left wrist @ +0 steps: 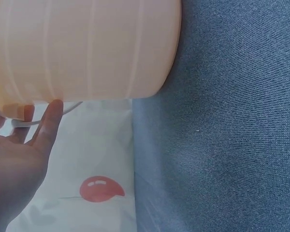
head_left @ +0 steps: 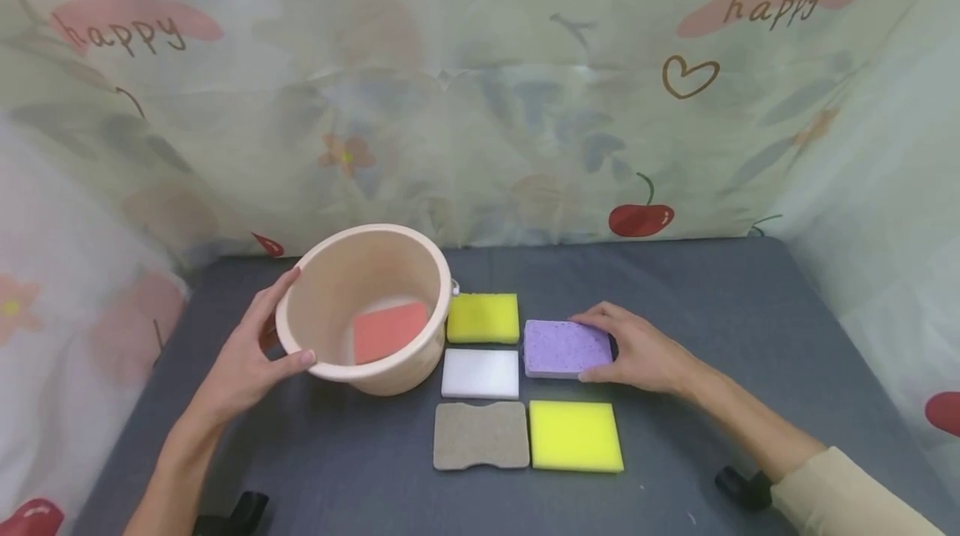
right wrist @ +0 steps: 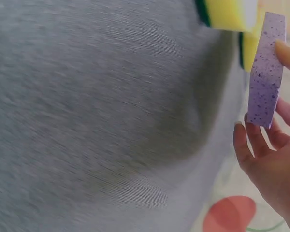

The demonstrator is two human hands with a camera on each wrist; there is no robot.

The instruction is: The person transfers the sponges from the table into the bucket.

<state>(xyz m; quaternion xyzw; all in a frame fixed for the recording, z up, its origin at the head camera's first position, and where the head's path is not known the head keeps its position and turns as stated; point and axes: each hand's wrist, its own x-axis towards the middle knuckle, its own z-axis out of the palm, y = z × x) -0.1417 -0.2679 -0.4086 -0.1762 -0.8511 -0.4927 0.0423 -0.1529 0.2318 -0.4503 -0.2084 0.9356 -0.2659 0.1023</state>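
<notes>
A cream bucket [head_left: 330, 303] stands at the left of the dark cloth, its mouth tilted toward the head camera. My left hand [head_left: 251, 353] grips its rim on the left, thumb at the front edge and fingers along the side. Inside the bucket lies a salmon-pink sponge [head_left: 390, 332]. To the right, my right hand [head_left: 647, 353] pinches a speckled purple sponge [head_left: 564, 348] by its right end, between thumb and fingers. In the right wrist view that purple sponge [right wrist: 267, 72] appears raised from the cloth.
Between bucket and right hand lie a yellow sponge [head_left: 483, 319], a white sponge [head_left: 480, 374], a grey-brown notched sponge [head_left: 482, 436] and a bright yellow sponge [head_left: 575, 436]. A printed curtain [head_left: 465, 119] hangs behind the dark tablecloth [head_left: 360, 469]. The bucket's handle [left wrist: 72, 108] shows in the left wrist view.
</notes>
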